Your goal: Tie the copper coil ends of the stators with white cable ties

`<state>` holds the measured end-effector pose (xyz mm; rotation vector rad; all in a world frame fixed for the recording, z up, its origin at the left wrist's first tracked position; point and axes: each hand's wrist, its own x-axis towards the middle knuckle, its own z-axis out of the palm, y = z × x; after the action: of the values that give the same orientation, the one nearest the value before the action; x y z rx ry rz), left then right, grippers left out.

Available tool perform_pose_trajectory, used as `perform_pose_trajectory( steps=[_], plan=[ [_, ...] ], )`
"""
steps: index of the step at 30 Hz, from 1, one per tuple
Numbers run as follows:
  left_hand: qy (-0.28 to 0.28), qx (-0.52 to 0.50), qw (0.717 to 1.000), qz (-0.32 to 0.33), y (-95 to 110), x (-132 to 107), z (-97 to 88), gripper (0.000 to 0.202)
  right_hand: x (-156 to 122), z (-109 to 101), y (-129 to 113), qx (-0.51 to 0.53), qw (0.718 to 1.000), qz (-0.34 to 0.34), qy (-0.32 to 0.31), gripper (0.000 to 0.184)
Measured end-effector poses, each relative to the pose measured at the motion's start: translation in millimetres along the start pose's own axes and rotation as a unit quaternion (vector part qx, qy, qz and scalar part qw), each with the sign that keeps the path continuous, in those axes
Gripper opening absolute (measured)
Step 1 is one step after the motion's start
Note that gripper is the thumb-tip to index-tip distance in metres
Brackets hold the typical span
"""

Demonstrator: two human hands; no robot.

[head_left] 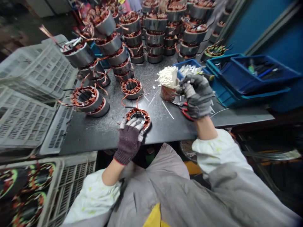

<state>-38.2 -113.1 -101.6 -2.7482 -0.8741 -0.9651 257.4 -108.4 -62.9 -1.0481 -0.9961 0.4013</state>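
Observation:
My left hand (130,135), in a dark purple glove with pale fingertips, grips the near rim of a motor stator (147,117) with orange-brown copper windings. The stator lies flat close to the table's front edge. Over on the right, my right hand (197,94) wears a dirty grey glove and hovers beside a reddish cup (167,94). Its fingers are curled together near the cup's right side; whatever is between them is hidden. White thin sleeves (167,75) stand bundled in the cup. Red-handled scissors (187,113) lie partly under this hand.
Stacked stators (155,37) line the back, with a leaning stack (115,52) at left. Single stators (132,87) stand nearby. Blue bins (260,75) sit at right, white crates (23,116) at left. Cut white strips (168,110) litter the dark table (165,132).

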Motion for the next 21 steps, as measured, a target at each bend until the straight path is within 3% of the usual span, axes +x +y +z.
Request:
perform_pose_trajectory(
  steps=[1,5,9,14,18,21],
  plan=[
    [-0.019,0.001,1.000,-0.002,-1,0,-0.9,0.031,-19,1,-7,0.009,1.000,-0.005,-0.027,0.023],
    [-0.071,-0.012,0.997,-0.011,-6,0,-3.7,0.030,-104,-1,-28,-0.007,0.971,-0.006,-0.240,0.011],
    [-0.046,-0.016,0.998,-0.032,-7,-2,0.6,0.024,-157,-11,-32,-0.044,0.952,-0.006,-0.302,0.009],
    [-0.015,-0.030,0.999,-0.040,2,-2,3.1,0.017,-159,6,-20,-0.063,0.941,-0.023,-0.332,0.015],
    [-0.001,-0.032,0.998,-0.059,10,-1,-1.7,0.016,-144,26,-14,-0.079,0.953,-0.065,-0.287,0.015],
    [-0.006,-0.032,0.998,-0.055,12,-1,-4.0,0.018,-146,20,-25,-0.106,0.946,-0.057,-0.299,0.015]
  ],
)
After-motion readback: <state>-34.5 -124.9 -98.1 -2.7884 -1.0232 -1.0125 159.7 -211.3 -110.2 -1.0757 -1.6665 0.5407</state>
